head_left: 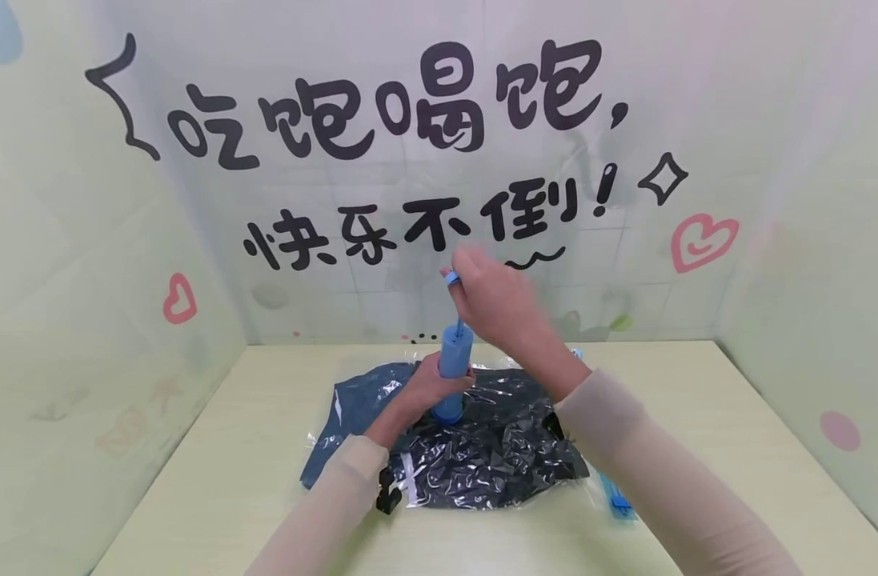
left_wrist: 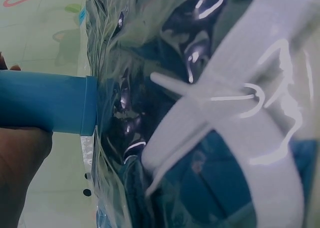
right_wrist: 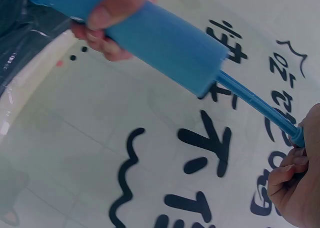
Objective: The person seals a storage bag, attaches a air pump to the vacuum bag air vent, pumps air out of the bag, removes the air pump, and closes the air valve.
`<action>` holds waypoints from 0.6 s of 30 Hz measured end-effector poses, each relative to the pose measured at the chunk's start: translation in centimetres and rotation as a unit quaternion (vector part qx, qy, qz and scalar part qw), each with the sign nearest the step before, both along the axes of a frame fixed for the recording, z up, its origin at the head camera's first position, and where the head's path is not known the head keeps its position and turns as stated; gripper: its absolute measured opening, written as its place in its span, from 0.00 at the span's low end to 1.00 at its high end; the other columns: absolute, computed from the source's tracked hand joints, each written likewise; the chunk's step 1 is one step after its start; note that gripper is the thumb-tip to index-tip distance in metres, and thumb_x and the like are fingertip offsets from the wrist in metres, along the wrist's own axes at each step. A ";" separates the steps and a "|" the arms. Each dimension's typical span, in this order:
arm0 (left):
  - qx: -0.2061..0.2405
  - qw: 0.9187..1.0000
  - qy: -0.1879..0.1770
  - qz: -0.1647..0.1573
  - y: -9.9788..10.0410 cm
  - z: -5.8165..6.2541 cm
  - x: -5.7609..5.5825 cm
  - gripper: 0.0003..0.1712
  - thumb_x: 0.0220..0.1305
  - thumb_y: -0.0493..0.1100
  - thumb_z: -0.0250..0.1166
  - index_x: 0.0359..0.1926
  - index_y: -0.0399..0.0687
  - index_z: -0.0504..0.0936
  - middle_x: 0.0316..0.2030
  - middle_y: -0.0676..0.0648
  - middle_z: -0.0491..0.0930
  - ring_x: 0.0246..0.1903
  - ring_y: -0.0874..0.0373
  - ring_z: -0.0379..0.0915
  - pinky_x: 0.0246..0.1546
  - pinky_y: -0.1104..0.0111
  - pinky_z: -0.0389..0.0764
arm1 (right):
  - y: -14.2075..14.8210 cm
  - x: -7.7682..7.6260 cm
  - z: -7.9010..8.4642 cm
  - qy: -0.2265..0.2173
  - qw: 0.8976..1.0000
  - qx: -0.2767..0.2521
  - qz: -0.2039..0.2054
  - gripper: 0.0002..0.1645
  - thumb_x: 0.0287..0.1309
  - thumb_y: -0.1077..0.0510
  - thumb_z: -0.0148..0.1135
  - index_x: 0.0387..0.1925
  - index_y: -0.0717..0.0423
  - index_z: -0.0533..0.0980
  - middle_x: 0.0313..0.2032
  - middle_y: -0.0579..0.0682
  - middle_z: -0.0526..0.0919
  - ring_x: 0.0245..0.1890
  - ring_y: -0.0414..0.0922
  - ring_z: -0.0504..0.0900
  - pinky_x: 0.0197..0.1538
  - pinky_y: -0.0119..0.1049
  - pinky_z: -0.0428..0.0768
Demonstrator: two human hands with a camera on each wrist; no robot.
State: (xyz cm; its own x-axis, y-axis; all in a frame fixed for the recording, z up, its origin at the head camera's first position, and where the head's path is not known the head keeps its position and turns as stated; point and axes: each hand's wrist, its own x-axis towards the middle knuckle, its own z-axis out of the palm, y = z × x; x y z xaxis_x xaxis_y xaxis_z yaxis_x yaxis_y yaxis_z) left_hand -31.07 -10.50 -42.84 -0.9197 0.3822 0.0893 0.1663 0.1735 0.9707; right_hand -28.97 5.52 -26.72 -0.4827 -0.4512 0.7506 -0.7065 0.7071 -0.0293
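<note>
A blue hand pump (head_left: 456, 352) stands nearly upright on a clear vacuum storage bag (head_left: 475, 472) packed with dark clothing. My left hand (head_left: 433, 382) is wrapped around the pump's barrel. Above it, my right hand (head_left: 492, 296) grips the handle at the top of the rod (right_wrist: 255, 100), which is drawn out of the barrel. In the left wrist view the pump's foot (left_wrist: 89, 105) meets the bag's surface. The bag's plastic looks wrinkled over the dark cloth, and white straps (left_wrist: 235, 102) show through it.
A small blue plastic item (head_left: 619, 502) lies on the table (head_left: 194, 496) right of the bag, partly behind my right forearm. A black buckle (head_left: 388, 492) shows by the bag's near left edge. A printed curtain (head_left: 323, 304) stands behind the table and along both sides.
</note>
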 end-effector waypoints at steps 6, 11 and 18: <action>0.009 1.000 0.003 -0.003 -0.1 -0.2 0.0 0.16 0.65 0.40 0.68 0.51 0.40 0.78 0.41 0.46 0.81 0.44 0.49 0.76 0.53 0.49 0.73 | -0.4 -0.3 -2.9 -0.027 0.998 0.052 -0.003 0.18 0.75 0.56 0.57 0.28 0.53 0.62 0.23 0.47 0.59 0.13 0.42 0.58 0.17 0.35 0.58; 0.026 0.999 0.010 -0.016 -0.2 -0.3 -0.1 0.18 0.66 0.40 0.67 0.53 0.38 0.77 0.40 0.46 0.80 0.43 0.49 0.75 0.52 0.51 0.73 | -0.5 -0.3 -4.5 -0.046 0.997 0.065 0.007 0.18 0.75 0.57 0.57 0.29 0.53 0.62 0.23 0.47 0.59 0.13 0.43 0.59 0.17 0.35 0.59; 0.016 1.000 0.017 -0.013 -0.3 -0.2 0.2 0.25 0.66 0.42 0.67 0.62 0.44 0.75 0.48 0.45 0.79 0.46 0.49 0.73 0.52 0.51 0.72 | -0.6 -0.4 -5.7 -0.053 0.996 0.070 0.007 0.18 0.74 0.56 0.58 0.30 0.53 0.62 0.23 0.47 0.60 0.13 0.42 0.61 0.17 0.34 0.61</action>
State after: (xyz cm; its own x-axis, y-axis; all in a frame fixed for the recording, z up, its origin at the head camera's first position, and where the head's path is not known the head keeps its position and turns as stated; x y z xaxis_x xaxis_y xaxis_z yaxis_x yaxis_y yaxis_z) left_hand -30.91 -10.77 -43.08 -0.9056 0.4027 0.1333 0.2037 0.1371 0.9694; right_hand -29.35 4.95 -32.38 -0.5490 -0.5556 0.6244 -0.7145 0.6996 -0.0057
